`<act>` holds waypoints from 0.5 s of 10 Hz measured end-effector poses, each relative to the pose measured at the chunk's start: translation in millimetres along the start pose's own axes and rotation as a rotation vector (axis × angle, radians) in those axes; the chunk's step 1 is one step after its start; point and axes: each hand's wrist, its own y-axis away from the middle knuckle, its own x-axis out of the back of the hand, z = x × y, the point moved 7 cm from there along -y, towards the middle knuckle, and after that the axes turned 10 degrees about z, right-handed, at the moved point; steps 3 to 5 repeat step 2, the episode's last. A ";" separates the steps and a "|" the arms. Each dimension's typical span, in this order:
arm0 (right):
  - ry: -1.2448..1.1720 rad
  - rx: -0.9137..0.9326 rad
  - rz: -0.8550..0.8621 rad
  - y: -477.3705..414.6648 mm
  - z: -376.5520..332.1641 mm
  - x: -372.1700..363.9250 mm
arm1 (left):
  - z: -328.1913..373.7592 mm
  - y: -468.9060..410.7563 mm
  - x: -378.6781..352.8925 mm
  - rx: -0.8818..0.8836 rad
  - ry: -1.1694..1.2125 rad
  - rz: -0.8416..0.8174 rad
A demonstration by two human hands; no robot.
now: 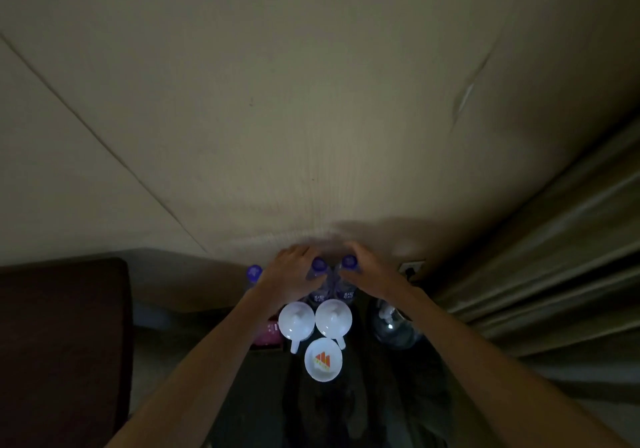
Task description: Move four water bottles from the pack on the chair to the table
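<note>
Two clear water bottles with blue caps stand side by side on the dark table (346, 413) against the wall. My left hand (291, 274) is wrapped around the left bottle (319, 267) near its neck. My right hand (363, 271) grips the right bottle (349, 264) the same way. A third blue-capped bottle (254, 274) stands further left, partly hidden behind my left forearm. The pack and the chair seat are not clearly visible.
Two white cups (296, 321) (333, 318) turned upside down and a small white dish (323, 361) with an orange sachet sit in front of the bottles. A glass kettle (393, 326) is at the right, a curtain (554, 257) beyond it. A dark chair back (62, 343) stands at left.
</note>
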 end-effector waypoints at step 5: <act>0.158 0.139 0.143 40.2 -64.6 62.0 | 18.8 33.9 80.6 0.129 0.011 0.147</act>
